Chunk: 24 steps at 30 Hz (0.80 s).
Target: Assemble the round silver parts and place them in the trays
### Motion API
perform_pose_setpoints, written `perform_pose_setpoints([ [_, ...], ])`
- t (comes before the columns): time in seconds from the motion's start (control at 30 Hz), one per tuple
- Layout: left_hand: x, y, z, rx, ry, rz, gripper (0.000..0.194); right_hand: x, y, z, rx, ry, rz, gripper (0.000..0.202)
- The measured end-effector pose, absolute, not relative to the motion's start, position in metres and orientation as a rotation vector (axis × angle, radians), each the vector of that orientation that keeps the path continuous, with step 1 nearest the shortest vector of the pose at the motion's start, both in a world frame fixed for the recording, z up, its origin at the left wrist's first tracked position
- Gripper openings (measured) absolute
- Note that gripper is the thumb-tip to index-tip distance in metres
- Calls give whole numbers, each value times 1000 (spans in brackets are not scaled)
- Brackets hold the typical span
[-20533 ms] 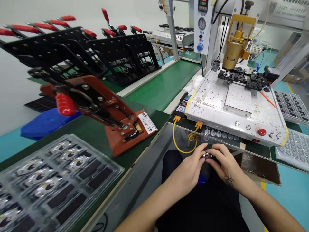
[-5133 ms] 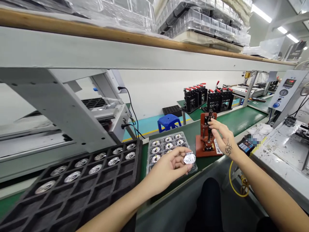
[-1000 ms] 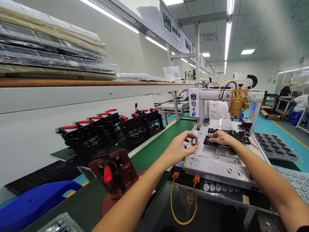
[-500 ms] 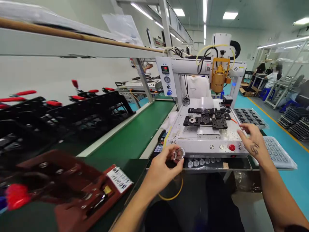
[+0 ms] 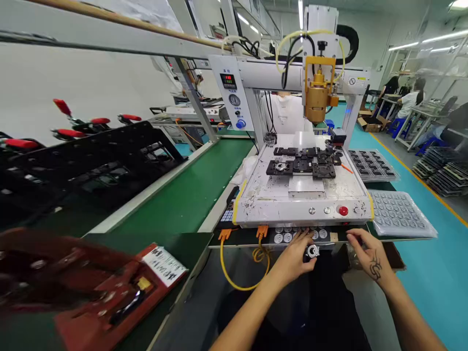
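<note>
My left hand grips a small round metal ring part between thumb and fingers, just below the front of the white machine. Its fingertips are near a strip of round clear discs on the dark ledge. To the right, my right hand has its thumb and forefinger pinched together; whatever they hold, if anything, is too small to make out. On the machine bed lies a black fixture, with another metal ring part in its left block.
A gold dispensing head hangs over the bed. A green conveyor belt runs along the left, with a dark red clamp fixture nearer me. A tray of round pieces sits at right. Yellow cable loops below the ledge.
My left hand has moved right with the metal ring part. My right hand has come down from beside the machine bed to below its front panel, nearer my left hand. The view has shifted.
</note>
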<state>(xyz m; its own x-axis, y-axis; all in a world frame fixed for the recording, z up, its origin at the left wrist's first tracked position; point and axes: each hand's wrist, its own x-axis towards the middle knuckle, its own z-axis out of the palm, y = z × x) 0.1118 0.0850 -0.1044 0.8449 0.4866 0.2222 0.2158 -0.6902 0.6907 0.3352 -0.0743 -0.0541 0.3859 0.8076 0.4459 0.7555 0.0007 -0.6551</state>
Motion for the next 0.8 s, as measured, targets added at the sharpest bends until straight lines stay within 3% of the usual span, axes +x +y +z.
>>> perform_pose_setpoints([
  [0.4,92,78,-116,2409,427,595,37,329,-22,-106,-1643,-1935,3,22],
  [0.8,90,83,-114,2483,354,533,45,324,-51,-133,-1382,-2039,-147,23],
])
